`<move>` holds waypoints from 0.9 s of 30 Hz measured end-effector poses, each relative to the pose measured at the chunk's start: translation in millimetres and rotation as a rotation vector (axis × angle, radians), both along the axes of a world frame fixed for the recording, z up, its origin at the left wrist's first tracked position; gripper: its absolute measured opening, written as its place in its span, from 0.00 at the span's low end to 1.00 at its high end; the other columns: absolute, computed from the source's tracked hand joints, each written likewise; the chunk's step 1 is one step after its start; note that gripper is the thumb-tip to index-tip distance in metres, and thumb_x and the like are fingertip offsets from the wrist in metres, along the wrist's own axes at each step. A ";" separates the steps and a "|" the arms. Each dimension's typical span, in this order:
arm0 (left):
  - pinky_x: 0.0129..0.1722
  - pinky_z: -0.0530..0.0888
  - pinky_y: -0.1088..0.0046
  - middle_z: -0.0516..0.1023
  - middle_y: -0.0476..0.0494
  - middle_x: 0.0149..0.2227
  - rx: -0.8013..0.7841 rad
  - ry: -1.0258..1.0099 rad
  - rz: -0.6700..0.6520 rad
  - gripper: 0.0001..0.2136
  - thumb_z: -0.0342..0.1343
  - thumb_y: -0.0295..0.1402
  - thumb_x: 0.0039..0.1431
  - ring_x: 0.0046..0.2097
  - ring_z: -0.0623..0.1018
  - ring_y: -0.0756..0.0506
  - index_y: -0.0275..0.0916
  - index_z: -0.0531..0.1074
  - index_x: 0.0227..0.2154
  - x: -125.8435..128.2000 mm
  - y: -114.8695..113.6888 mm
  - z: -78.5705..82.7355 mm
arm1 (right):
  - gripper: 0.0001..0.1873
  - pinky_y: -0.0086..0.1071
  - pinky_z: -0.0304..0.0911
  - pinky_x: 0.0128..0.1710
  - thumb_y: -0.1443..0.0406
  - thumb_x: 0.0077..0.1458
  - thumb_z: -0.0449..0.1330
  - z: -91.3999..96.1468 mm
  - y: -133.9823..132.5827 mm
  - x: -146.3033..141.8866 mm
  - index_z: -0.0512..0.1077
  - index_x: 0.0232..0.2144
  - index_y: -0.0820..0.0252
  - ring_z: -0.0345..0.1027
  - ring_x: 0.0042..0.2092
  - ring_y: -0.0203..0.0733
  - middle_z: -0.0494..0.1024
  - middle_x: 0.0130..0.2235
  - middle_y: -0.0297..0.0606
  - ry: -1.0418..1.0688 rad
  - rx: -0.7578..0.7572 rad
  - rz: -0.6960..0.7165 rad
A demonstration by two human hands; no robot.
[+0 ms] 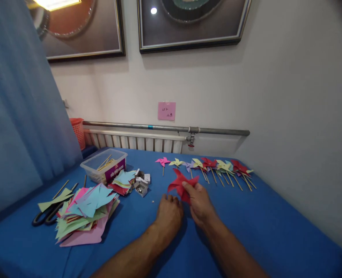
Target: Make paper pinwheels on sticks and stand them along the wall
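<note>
My right hand [199, 203] pinches a red paper pinwheel [180, 184] just above the blue table [246, 227], thumb on its middle. Close beside it on the left, my left hand [169, 214] rests knuckles up on the cloth with its fingers curled under; what they hold, if anything, is hidden. Behind my hands a row of several finished pinwheels [214, 166] on thin wooden sticks lies along the far edge, in pink, yellow, purple and red.
A heap of coloured paper squares [85, 214] lies at the left, with black scissors [48, 216] beside it. A clear plastic tub [105, 165] holds wooden sticks. Small white boxes [142, 184] sit near the middle. A radiator and pipe [165, 128] run along the wall.
</note>
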State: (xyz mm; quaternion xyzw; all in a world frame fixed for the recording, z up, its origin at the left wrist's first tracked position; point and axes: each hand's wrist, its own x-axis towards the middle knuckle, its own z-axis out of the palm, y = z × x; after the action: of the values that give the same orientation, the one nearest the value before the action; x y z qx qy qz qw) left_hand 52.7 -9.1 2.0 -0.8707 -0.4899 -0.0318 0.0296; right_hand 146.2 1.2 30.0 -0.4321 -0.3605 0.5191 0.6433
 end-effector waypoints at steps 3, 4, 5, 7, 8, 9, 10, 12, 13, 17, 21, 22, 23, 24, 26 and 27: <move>0.46 0.69 0.62 0.78 0.29 0.45 -0.064 -0.046 0.081 0.15 0.46 0.27 0.64 0.47 0.77 0.38 0.34 0.77 0.44 -21.0 8.7 14.2 | 0.16 0.28 0.62 0.27 0.57 0.39 0.72 -17.4 5.5 29.2 0.73 0.27 0.60 0.67 0.24 0.35 0.77 0.22 0.30 -0.028 -0.034 -0.067; 0.44 0.70 0.64 0.79 0.31 0.44 -0.101 -0.076 0.161 0.15 0.46 0.27 0.63 0.45 0.78 0.39 0.36 0.78 0.44 -31.4 12.3 19.7 | 0.16 0.28 0.61 0.26 0.57 0.40 0.71 -25.9 3.7 34.2 0.73 0.27 0.60 0.67 0.24 0.35 0.77 0.23 0.30 -0.033 -0.046 -0.065; 0.42 0.71 0.64 0.79 0.31 0.43 -0.098 -0.086 0.212 0.15 0.46 0.26 0.63 0.44 0.79 0.38 0.36 0.78 0.44 -42.9 15.9 25.1 | 0.16 0.28 0.61 0.26 0.57 0.40 0.71 -34.1 1.4 37.2 0.74 0.28 0.60 0.67 0.24 0.35 0.77 0.23 0.31 -0.033 -0.060 -0.071; 0.41 0.71 0.64 0.80 0.31 0.43 -0.094 -0.094 0.265 0.16 0.45 0.28 0.63 0.44 0.79 0.37 0.36 0.77 0.43 -65.5 22.4 33.4 | 0.17 0.29 0.60 0.25 0.56 0.39 0.72 -47.1 -2.1 38.5 0.73 0.25 0.60 0.67 0.23 0.36 0.76 0.21 0.31 -0.039 -0.094 -0.092; 0.41 0.71 0.65 0.81 0.33 0.42 -0.101 -0.095 0.275 0.15 0.45 0.29 0.63 0.44 0.79 0.38 0.37 0.78 0.42 -75.1 24.8 36.0 | 0.17 0.29 0.61 0.25 0.55 0.39 0.72 -51.2 -2.9 37.6 0.72 0.25 0.60 0.68 0.23 0.36 0.77 0.21 0.32 -0.031 -0.111 -0.070; 0.41 0.70 0.67 0.81 0.35 0.41 -0.119 -0.101 0.282 0.14 0.47 0.30 0.62 0.45 0.79 0.39 0.38 0.78 0.41 -82.7 26.7 37.3 | 0.18 0.30 0.61 0.26 0.54 0.39 0.72 -53.7 -3.1 36.1 0.72 0.25 0.60 0.68 0.23 0.37 0.77 0.21 0.32 -0.022 -0.119 -0.042; 0.41 0.70 0.68 0.82 0.36 0.41 -0.152 -0.112 0.293 0.13 0.48 0.30 0.61 0.45 0.79 0.39 0.39 0.79 0.39 -88.0 27.9 37.4 | 0.18 0.30 0.62 0.26 0.54 0.40 0.71 -55.0 -2.9 34.4 0.72 0.26 0.60 0.69 0.24 0.37 0.77 0.22 0.33 -0.011 -0.117 -0.016; 0.41 0.70 0.68 0.82 0.36 0.41 -0.185 -0.105 0.301 0.12 0.50 0.28 0.58 0.46 0.79 0.39 0.39 0.79 0.37 -92.1 29.2 34.9 | 0.19 0.30 0.62 0.26 0.53 0.40 0.71 -55.2 -2.6 31.1 0.72 0.27 0.60 0.68 0.24 0.36 0.77 0.22 0.33 -0.002 -0.101 0.021; 0.41 0.70 0.68 0.82 0.35 0.41 -0.199 -0.092 0.302 0.12 0.51 0.27 0.56 0.46 0.79 0.39 0.38 0.79 0.37 -91.7 29.6 32.9 | 0.19 0.30 0.61 0.26 0.53 0.41 0.71 -55.0 -2.8 29.8 0.72 0.27 0.60 0.67 0.24 0.36 0.77 0.22 0.32 -0.008 -0.094 0.029; 0.43 0.71 0.64 0.81 0.29 0.44 -0.214 -0.044 0.316 0.15 0.49 0.24 0.56 0.47 0.79 0.36 0.36 0.79 0.40 -86.3 32.2 25.7 | 0.19 0.29 0.59 0.25 0.52 0.42 0.70 -55.5 -5.8 26.2 0.71 0.26 0.60 0.64 0.23 0.34 0.74 0.21 0.30 -0.041 -0.088 0.057; 0.44 0.70 0.63 0.80 0.27 0.44 -0.216 -0.055 0.352 0.14 0.48 0.25 0.59 0.47 0.79 0.35 0.34 0.79 0.41 -85.5 34.8 24.7 | 0.18 0.29 0.57 0.24 0.52 0.44 0.69 -58.2 -7.0 24.5 0.70 0.26 0.59 0.63 0.23 0.35 0.74 0.21 0.31 -0.065 -0.076 0.098; 0.43 0.70 0.63 0.80 0.27 0.44 -0.220 -0.061 0.349 0.14 0.48 0.26 0.59 0.47 0.79 0.35 0.34 0.78 0.41 -85.4 34.9 24.8 | 0.18 0.29 0.56 0.24 0.52 0.44 0.68 -59.1 -6.4 24.2 0.70 0.26 0.59 0.62 0.23 0.35 0.74 0.21 0.31 -0.075 -0.078 0.089; 0.43 0.70 0.64 0.80 0.27 0.44 -0.223 -0.066 0.343 0.13 0.48 0.26 0.59 0.47 0.79 0.35 0.34 0.78 0.40 -85.2 34.7 24.6 | 0.18 0.29 0.55 0.23 0.52 0.44 0.68 -59.8 -5.6 24.1 0.70 0.26 0.59 0.61 0.22 0.34 0.73 0.20 0.30 -0.087 -0.080 0.079; 0.42 0.69 0.64 0.80 0.28 0.43 -0.225 -0.073 0.330 0.13 0.49 0.26 0.59 0.47 0.79 0.35 0.34 0.78 0.39 -84.8 34.5 24.1 | 0.18 0.29 0.55 0.23 0.52 0.44 0.68 -60.4 -4.7 24.1 0.70 0.25 0.59 0.61 0.22 0.34 0.73 0.20 0.30 -0.098 -0.082 0.072; 0.41 0.68 0.67 0.81 0.31 0.42 -0.236 -0.113 0.297 0.11 0.50 0.27 0.59 0.46 0.79 0.37 0.35 0.78 0.37 -83.3 34.4 21.8 | 0.18 0.29 0.54 0.23 0.52 0.43 0.68 -60.6 -3.3 24.4 0.70 0.25 0.59 0.61 0.22 0.35 0.72 0.20 0.30 -0.111 -0.085 0.071; 0.40 0.68 0.68 0.81 0.33 0.40 -0.240 -0.158 0.274 0.10 0.50 0.27 0.59 0.45 0.79 0.39 0.36 0.77 0.36 -82.4 34.7 20.1 | 0.18 0.29 0.55 0.23 0.52 0.43 0.68 -60.2 -2.9 24.7 0.70 0.25 0.59 0.61 0.22 0.35 0.72 0.20 0.30 -0.110 -0.085 0.070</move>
State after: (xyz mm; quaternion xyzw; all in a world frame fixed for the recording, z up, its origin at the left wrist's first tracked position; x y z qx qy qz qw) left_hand -29.7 25.6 22.1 -0.7878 -0.6051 -0.0369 -0.1090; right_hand 171.0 -1.7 -30.2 -0.4740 -0.3876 0.5315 0.5853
